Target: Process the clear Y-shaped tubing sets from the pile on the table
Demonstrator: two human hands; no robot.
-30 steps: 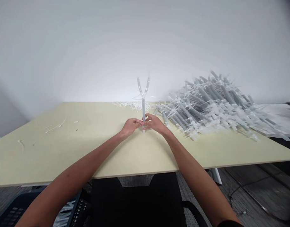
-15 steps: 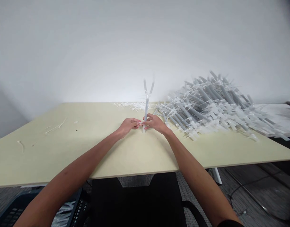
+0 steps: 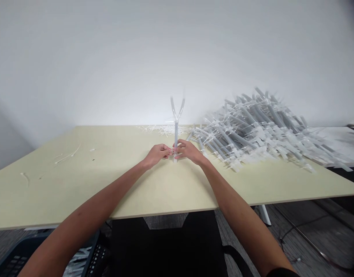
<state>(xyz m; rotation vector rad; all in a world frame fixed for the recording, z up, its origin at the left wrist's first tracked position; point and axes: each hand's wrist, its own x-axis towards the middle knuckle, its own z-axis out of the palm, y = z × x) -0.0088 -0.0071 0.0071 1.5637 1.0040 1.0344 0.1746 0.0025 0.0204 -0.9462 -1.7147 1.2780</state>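
Observation:
A grey, Y-shaped tube (image 3: 176,132) stands upright in front of me, its two clear-based branches pointing up. My right hand (image 3: 188,150) is closed around its lower part from the right, fingers curled at the stem. From the left, my left hand (image 3: 158,154) pinches a thin white cable tie (image 3: 171,151) close to the tube's lower end; fingertips hide most of it. Another cable tie (image 3: 169,122) sticks out leftward at the fork. The pale bottom end (image 3: 175,159) shows below my fingers.
A big pile of similar grey tubes (image 3: 246,127) with white ties covers the table's right side. Loose white cable ties (image 3: 165,130) lie along the back. A few strips (image 3: 68,156) are scattered at left. A dark basket (image 3: 93,250) holding tubes stands below the front edge.
The tube has shifted slightly left and leans less to the right. Both hands stay at its lower end, with small finger movements.

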